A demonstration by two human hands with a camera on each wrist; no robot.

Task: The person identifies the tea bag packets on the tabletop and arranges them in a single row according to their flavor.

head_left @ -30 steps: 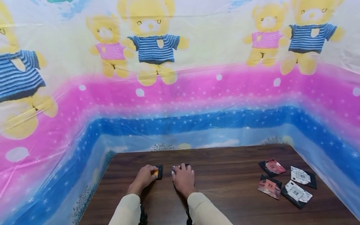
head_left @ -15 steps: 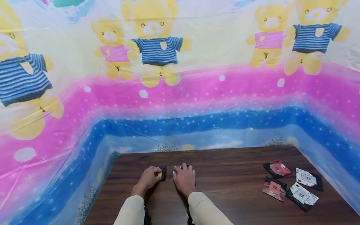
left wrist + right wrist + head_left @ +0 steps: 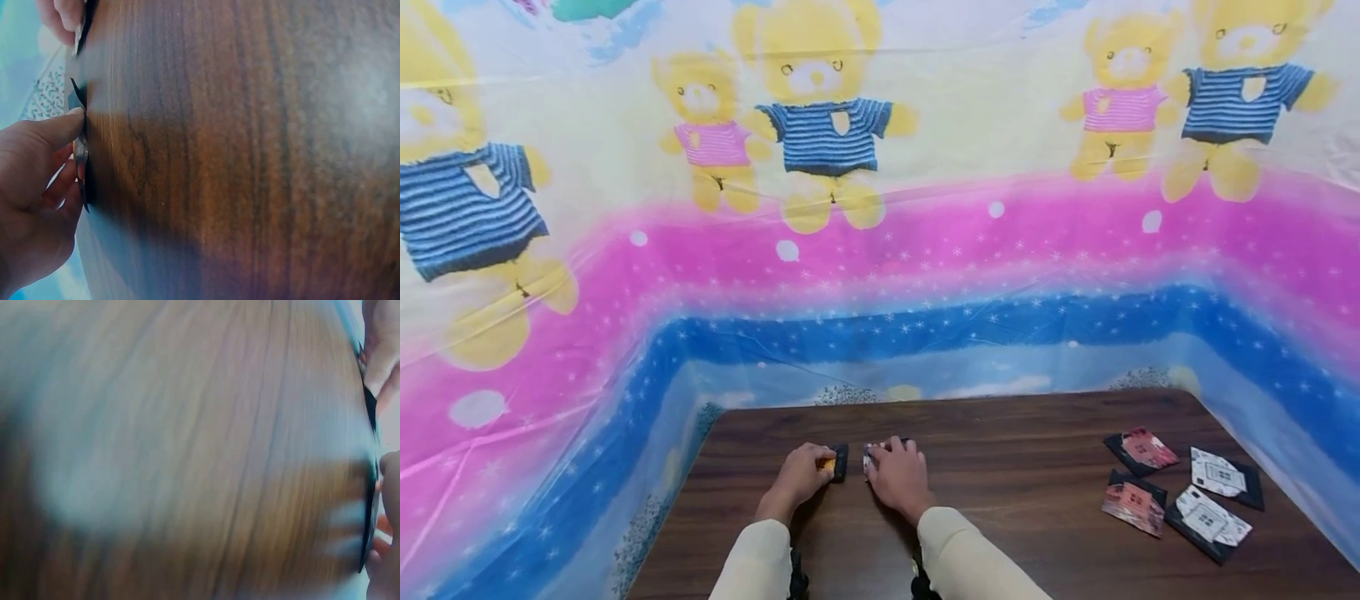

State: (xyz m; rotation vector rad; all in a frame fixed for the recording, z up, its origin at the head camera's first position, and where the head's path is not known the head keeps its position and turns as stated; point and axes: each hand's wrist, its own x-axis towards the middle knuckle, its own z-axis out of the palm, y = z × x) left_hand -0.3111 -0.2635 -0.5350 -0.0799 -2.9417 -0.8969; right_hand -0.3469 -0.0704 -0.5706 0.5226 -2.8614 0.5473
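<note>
In the head view my left hand pinches a small flat sachet, black with a yellow-orange patch, near the table's far side. The left wrist view has that sachet edge-on, low over the wood, between thumb and fingers. A short gap to the right, my right hand holds a second sachet, its pale patterned edge showing at the thumb and a black corner beyond the fingers. Most of it is hidden beneath the hand. The right wrist view catches this sachet's dark edge between thumb and fingers.
On the right of the brown wooden table lie several more sachets: two red and black ones, the upper and the lower, and two white and black ones. A bear-printed cloth hangs around the table's far and side edges.
The head view has shifted, so the table and sachets sit further right in it. My right hand and forearm have moved slightly right; my left hand keeps its hold on its sachet.
</note>
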